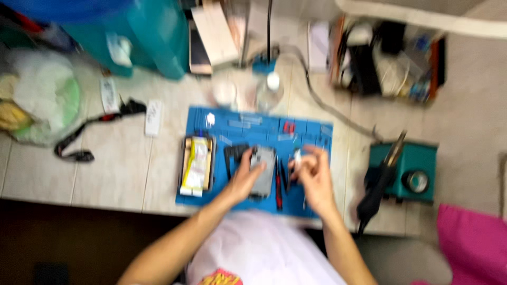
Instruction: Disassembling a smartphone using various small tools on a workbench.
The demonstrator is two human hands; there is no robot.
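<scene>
Your left hand (244,179) rests on the grey phone (263,170) lying on the blue mat (253,126), fingers curled over its left edge. Your right hand (312,177) hovers just beside it, fingertips pinching a small white piece (297,156).

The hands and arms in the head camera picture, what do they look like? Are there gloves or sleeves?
Both are bare. The left hand and the right hand wear no gloves, and both forearms show no sleeves. The picture is too blurred to tell rings or a watch. Below them is the person's pale pinkish-white top with a red and yellow print.
</scene>
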